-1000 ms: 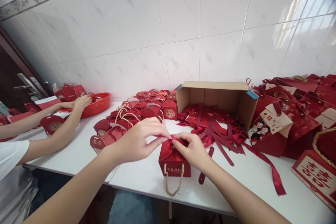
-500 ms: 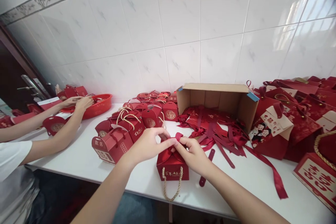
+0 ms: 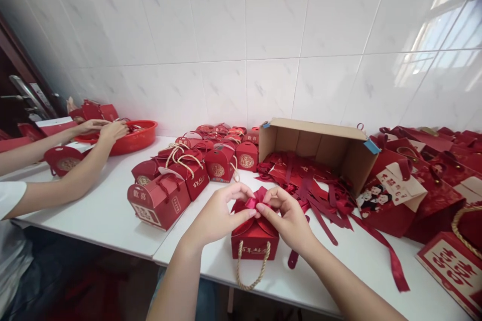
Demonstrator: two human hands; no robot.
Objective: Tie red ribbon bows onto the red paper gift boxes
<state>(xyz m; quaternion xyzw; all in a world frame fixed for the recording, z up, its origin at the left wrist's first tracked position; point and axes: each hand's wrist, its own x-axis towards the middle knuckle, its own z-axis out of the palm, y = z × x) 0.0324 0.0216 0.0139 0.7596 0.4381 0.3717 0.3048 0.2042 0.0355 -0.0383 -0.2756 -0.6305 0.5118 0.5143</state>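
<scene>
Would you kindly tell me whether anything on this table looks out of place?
Yes: straps spill untidily from the carton, and one long ribbon trails away from them across the table.

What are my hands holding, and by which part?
Your left hand and right hand pinch the shiny red ribbon bow by opposite sides, atop a red cardboard box.

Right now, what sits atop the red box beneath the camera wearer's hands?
A looped red ribbon, held by the left hand and right hand. Fingers cover parts of it and of the box top.
</scene>
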